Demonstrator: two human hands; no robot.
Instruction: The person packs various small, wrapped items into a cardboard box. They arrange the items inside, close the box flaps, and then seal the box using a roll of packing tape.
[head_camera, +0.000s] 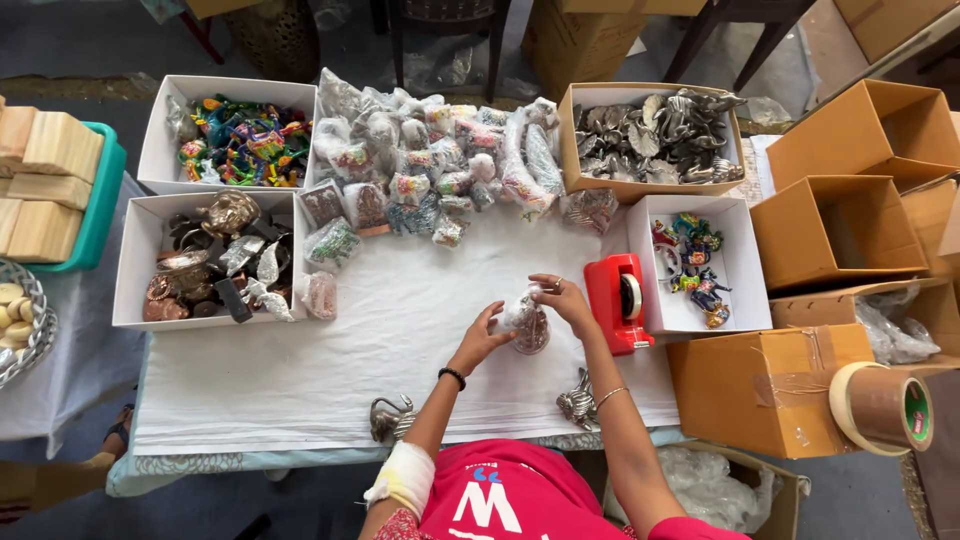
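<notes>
Both hands meet over the middle of the desk (400, 350), which is covered in a white cloth. The left hand (483, 335) curls its fingers against the left side of a small dark round trinket wrapped in a clear plastic bag (527, 322), and the right hand (565, 298) closes over its top right, so the packet is held between the two, just above the cloth. The packet's long axis runs roughly from the person outward, with the bunched plastic end pointing away, toward the heap of bagged trinkets (440, 160) at the far edge. Just beside the right hand stands a red tape dispenser (618, 300). Two small silvery metal animal figurines (392, 417) rest near the desk's near edge, one on either side of the forearms.
</notes>
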